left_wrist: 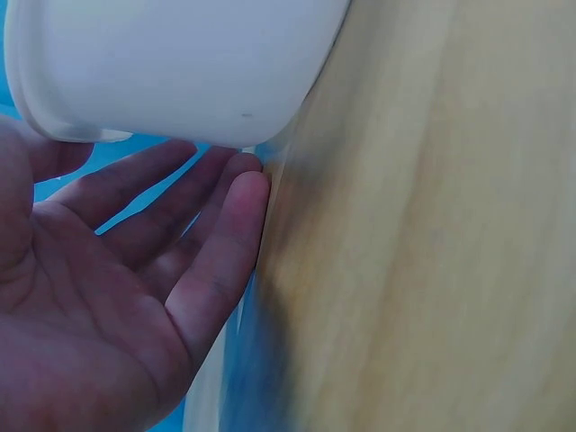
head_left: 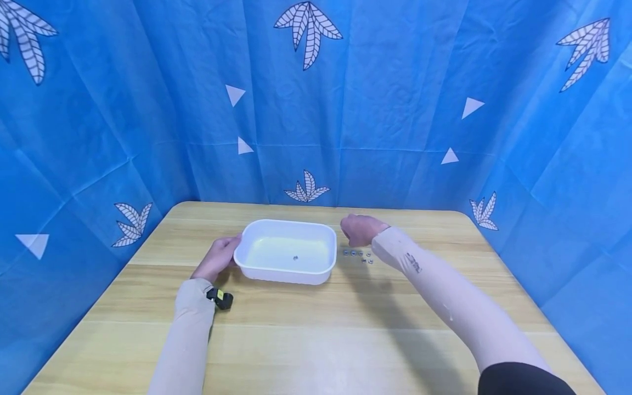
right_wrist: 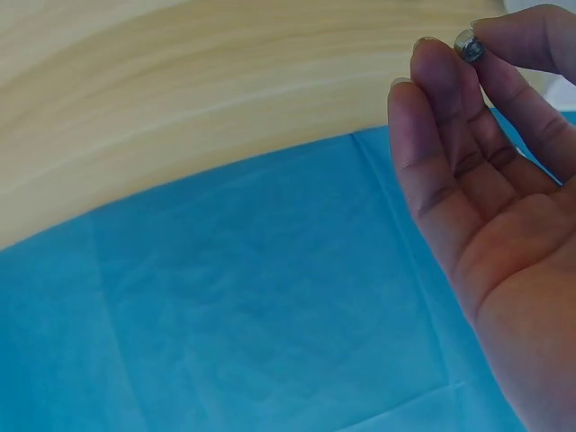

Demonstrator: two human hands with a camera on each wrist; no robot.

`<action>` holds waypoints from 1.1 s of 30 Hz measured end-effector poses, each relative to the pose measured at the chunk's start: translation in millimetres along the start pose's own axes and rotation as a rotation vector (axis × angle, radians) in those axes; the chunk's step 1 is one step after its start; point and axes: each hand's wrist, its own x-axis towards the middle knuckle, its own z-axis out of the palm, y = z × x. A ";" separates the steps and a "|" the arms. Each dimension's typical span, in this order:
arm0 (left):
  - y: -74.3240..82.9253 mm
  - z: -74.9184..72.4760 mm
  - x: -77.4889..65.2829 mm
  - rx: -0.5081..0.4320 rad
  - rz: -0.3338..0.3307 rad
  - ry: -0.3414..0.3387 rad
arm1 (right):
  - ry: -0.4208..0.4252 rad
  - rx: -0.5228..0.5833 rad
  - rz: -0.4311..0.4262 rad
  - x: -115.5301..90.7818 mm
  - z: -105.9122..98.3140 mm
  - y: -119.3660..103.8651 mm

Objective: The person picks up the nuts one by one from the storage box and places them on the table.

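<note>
A white plastic basin (head_left: pixel 283 275) stands on the table, one small metal nut (head_left: pixel 295 257) lying on its floor. My left hand (head_left: pixel 219 259) is at the basin's left end. In the left wrist view its loosely extended fingers (left_wrist: pixel 220 243) reach the outer wall, the thumb lies by the rim, and the palm is apart from it. Right of the basin, above the table, my right hand (head_left: pixel 362 229) pinches a small metal nut (right_wrist: pixel 468 45) between thumb and fingertips. Several similar nuts (head_left: pixel 353 253) lie on the table below that hand.
A light wooden table (head_left: pixel 296 340) carries everything. Blue curtains (head_left: pixel 395 109) with white leaf prints hang behind it and on both sides. A small black device (head_left: pixel 220 298) is strapped at my left wrist.
</note>
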 end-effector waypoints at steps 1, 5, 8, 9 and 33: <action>-0.3 -0.2 0.2 0.001 0.001 -0.001 | -0.001 -0.002 0.005 -0.4 1.9 0.7; -1.5 -1.3 1.0 -0.001 -0.004 -0.003 | -0.013 0.003 0.026 -2.1 10.2 2.9; -2.7 -2.6 1.7 0.010 -0.012 -0.007 | -0.018 0.011 0.037 -3.9 16.4 3.7; -2.5 -2.6 1.5 0.009 -0.013 -0.007 | -0.016 0.012 0.036 -4.5 18.8 3.8; 0.9 0.6 1.3 0.013 -0.024 0.005 | 0.054 -0.013 -0.069 -11.1 47.8 7.3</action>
